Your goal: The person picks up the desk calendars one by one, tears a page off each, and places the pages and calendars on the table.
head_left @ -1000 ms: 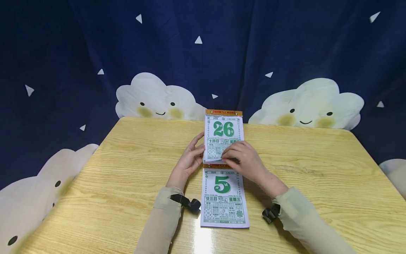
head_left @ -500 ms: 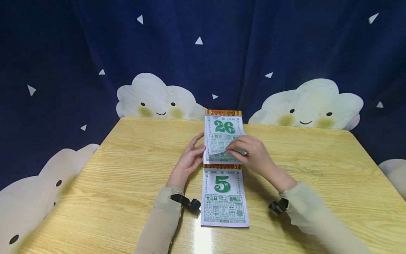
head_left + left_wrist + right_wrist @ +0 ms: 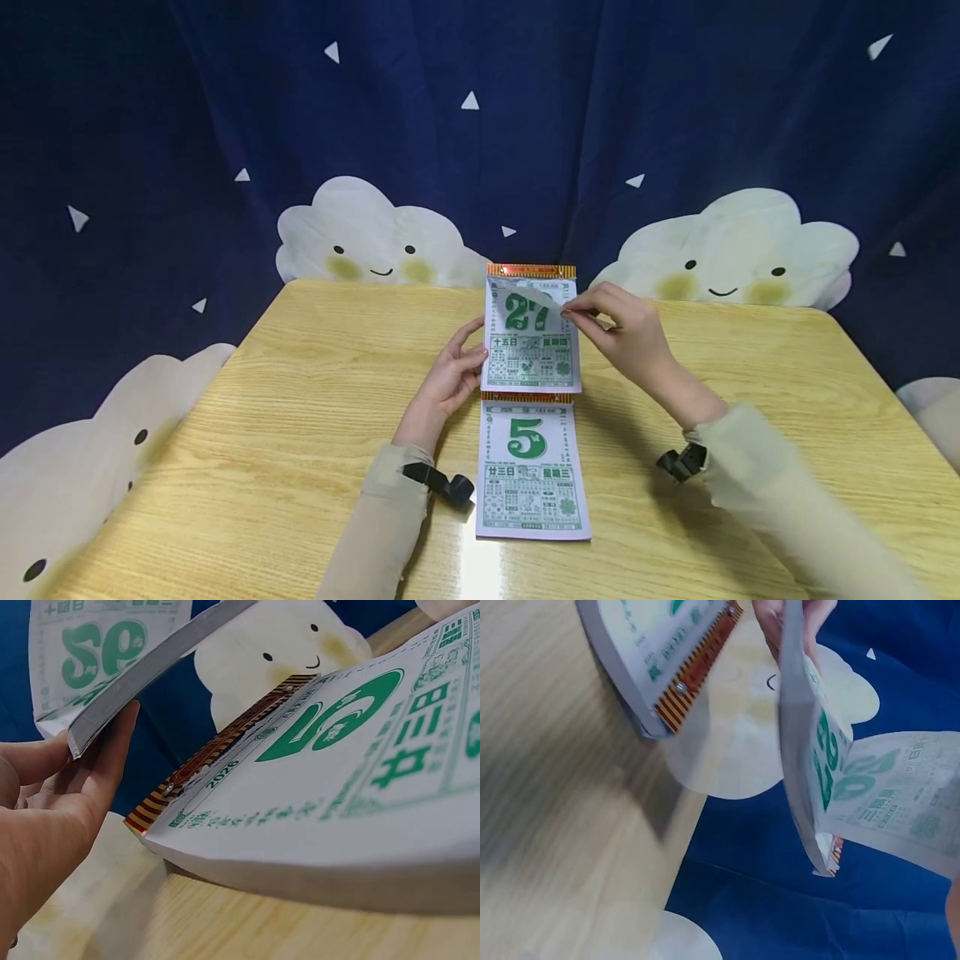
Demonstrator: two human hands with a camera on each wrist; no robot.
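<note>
A thick tear-off calendar (image 3: 531, 367) showing a green 27 is held up over the table, tilted, in the head view. My left hand (image 3: 450, 375) grips its left edge; the left wrist view shows the thumb and fingers on either side of the pad. Between thumb and fingers, my right hand (image 3: 630, 333) pinches a thin page printed 26 (image 3: 900, 795), raised from the pad near its top. That page's fingertip end is out of the right wrist view. A second tear-off calendar (image 3: 532, 467), showing a green 5, lies flat just nearer to me.
Both pads carry red-and-gold striped header strips (image 3: 225, 746). The wooden table (image 3: 337, 400) extends to both sides. Behind its far edge hangs a dark blue curtain (image 3: 420, 125) with white clouds and triangles.
The right hand has lifted the 26 page from its bottom corner, up and to the right, uncovering the 27 page beneath. The left hand has kept its grip on the pad.
</note>
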